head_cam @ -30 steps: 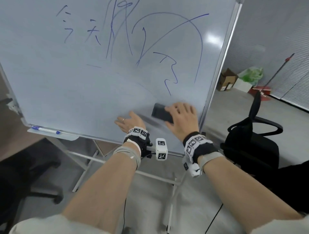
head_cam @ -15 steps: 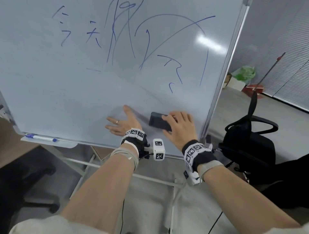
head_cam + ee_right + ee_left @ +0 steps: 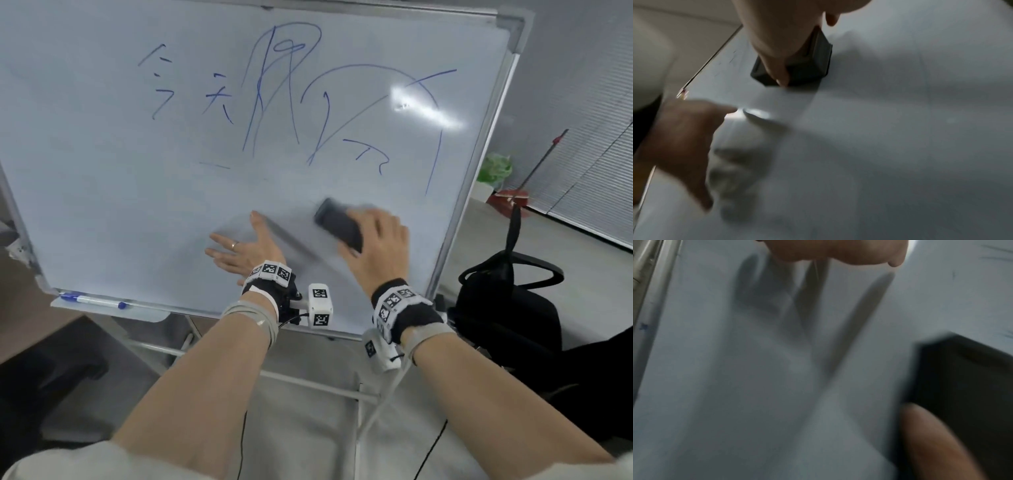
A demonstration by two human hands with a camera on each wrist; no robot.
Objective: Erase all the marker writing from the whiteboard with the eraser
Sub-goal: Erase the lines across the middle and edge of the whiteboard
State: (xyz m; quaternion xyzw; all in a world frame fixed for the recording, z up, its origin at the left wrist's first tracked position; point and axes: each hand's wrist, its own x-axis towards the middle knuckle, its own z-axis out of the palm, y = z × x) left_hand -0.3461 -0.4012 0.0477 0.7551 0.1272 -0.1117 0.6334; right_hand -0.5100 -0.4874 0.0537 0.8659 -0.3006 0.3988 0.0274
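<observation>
A whiteboard (image 3: 102, 192) on a stand carries blue marker writing (image 3: 274, 92) across its upper half; the lower half looks wiped. My right hand (image 3: 373, 240) grips a black eraser (image 3: 337, 224) and presses it flat against the board below the writing. The eraser (image 3: 797, 65) also shows in the right wrist view, held under my fingers (image 3: 777, 68). My left hand (image 3: 246, 248) lies flat on the board with fingers spread, left of the eraser. The left wrist view is blurred, with the dark eraser (image 3: 962, 378) at its right.
A blue marker (image 3: 92, 299) lies on the tray under the board's lower left edge. A black office chair (image 3: 507, 308) stands to the right of the stand. Boxes, a green bag (image 3: 495, 169) and a red-based pole sit on the floor behind.
My right hand has slid the eraser up the board toward the writing, and a low blue stroke is gone. The left hand has shifted slightly left, still flat on the board.
</observation>
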